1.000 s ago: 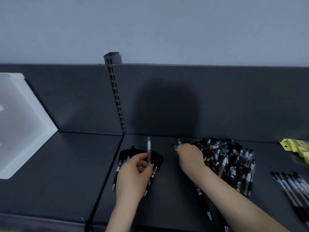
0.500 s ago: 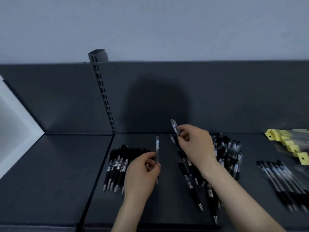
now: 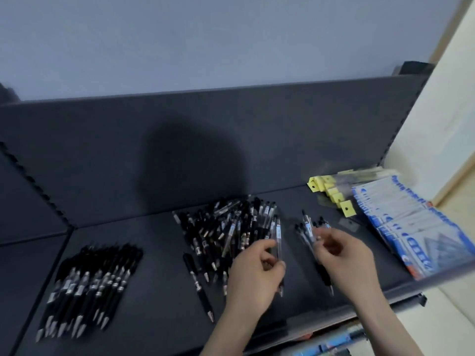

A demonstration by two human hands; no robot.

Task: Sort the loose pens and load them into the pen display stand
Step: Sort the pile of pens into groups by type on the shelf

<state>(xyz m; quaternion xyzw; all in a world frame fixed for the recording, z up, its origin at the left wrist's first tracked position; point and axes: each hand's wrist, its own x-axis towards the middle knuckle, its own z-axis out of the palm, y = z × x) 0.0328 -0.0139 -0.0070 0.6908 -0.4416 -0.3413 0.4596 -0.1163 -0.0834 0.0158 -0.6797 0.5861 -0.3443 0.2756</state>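
Observation:
A jumbled heap of loose black pens [image 3: 226,227] lies mid-shelf. To its left, a sorted row of black pens [image 3: 87,281] lies side by side, tips toward me. My left hand [image 3: 253,276] holds a clear-barrelled pen [image 3: 278,242] upright at the heap's right edge. My right hand [image 3: 344,255] pinches another pen [image 3: 308,227] over a small row of pens [image 3: 322,273] to the right of the heap. No display stand is in view.
The dark shelf [image 3: 154,291] has a back panel and a front lip. Yellow-tagged packets [image 3: 331,194] and a stack of blue-and-white packets [image 3: 401,227] fill its right end. One black pen [image 3: 198,286] lies apart in front of the heap.
The view has swung right. Both hands moved right, each keeping its pen; the right hand went from above the heap to the small row on the right.

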